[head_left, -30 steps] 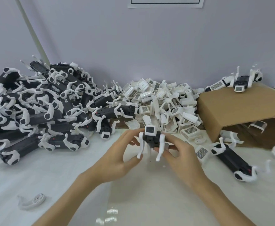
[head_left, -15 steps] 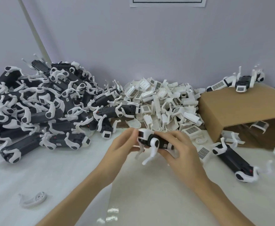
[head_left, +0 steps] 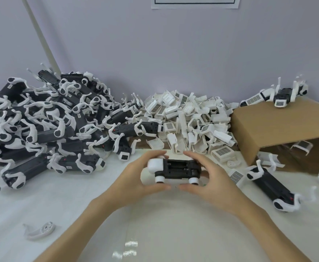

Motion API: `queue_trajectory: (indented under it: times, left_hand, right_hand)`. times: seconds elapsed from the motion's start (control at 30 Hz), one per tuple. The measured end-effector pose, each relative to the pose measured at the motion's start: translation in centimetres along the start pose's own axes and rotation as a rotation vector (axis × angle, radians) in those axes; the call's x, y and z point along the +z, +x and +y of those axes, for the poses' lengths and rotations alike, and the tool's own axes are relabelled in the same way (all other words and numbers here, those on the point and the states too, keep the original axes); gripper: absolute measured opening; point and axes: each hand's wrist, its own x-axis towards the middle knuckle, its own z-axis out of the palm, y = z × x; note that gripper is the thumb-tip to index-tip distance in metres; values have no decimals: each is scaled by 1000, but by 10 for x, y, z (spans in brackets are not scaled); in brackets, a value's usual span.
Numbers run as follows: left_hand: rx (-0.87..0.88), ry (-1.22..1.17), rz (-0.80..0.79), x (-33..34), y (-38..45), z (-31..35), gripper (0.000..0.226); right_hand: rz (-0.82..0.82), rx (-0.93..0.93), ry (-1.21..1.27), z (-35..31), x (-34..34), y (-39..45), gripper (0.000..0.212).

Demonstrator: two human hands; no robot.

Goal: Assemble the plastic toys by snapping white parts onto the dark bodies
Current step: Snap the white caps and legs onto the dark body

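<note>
Head view: we hold one dark toy body (head_left: 177, 168) lengthwise between our two hands, above the white table (head_left: 164, 224). Our left hand (head_left: 136, 176) grips its left end, fingers over the top and thumb beneath, around the white cap (head_left: 154, 166) fitted there. Our right hand (head_left: 211, 176) clamps the right end the same way, thumb under, fingers curled over the far edge. The body lies level, its open underside facing us, with two white round pegs (head_left: 159, 179) along its near edge. Behind it sits the pile of loose white parts (head_left: 190, 121); to the left is a heap of dark bodies with white legs (head_left: 41, 120). A cardboard box (head_left: 279, 129) lies on the right, another toy (head_left: 270, 186) near it.
</note>
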Motion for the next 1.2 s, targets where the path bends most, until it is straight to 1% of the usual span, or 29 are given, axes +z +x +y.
queue_trajectory:
  times: [0.03, 0.1, 0.2, 0.3, 0.37, 0.47, 0.53, 0.6, 0.67, 0.7, 0.8, 0.83, 0.9, 0.93, 1.07, 1.13, 1.2]
  left_hand:
    - [35, 136, 4, -2, 0, -2, 78]
    - [75, 254, 25, -2, -1, -4, 76]
    - [142, 333, 98, -1, -2, -3, 73]
    - [183, 347, 163, -5, -1, 2, 70]
    - [124, 237, 130, -9, 0, 7, 67]
    - [-27, -110, 62, -6, 1, 15, 58]
    - [-97, -318, 77, 1, 1, 21, 50]
    - [-162, -412, 123, 7, 2, 26, 43]
    - [-217, -450, 144, 10, 2, 27, 42]
    - [-237, -469, 146, 10, 1, 27, 43]
    - [-263, -540, 146, 10, 1, 26, 34]
    - [-275, -552, 143, 10, 1, 26, 34]
    - [-302, -549, 123, 9, 2, 26, 37]
    - [-311, -540, 118, 9, 2, 25, 39]
    - [-309, -495, 97, 5, 2, 24, 40]
    - [-318, -518, 76, 6, 1, 21, 48]
    - [-322, -554, 70, 8, 1, 20, 52]
  right_hand:
    - [26, -49, -38, 0, 0, 0, 82]
    - [74, -137, -117, -2, 3, -1, 78]
    - [140, -208, -233, -3, 4, -1, 77]
    - [132, -208, -216, -5, 0, -1, 78]
    - [95, -171, -174, -6, -2, -1, 80]
    - [74, -51, -7, -8, 4, -2, 80]
    - [70, 18, 128, -9, 9, -3, 73]
    - [57, 43, 244, -10, 14, -3, 62]
    - [47, 68, 334, -12, 17, -3, 54]
    - [44, 82, 371, -13, 18, -3, 53]
    - [41, 115, 414, -13, 20, -3, 57]
    - [37, 121, 415, -13, 21, -3, 54]
    - [28, 125, 407, -11, 23, -2, 47]
    - [32, 124, 396, -11, 23, -2, 46]
    - [56, 114, 419, -10, 23, -1, 57]
    - [73, 116, 420, -8, 24, -1, 55]
    - [77, 111, 350, -6, 24, -3, 53]
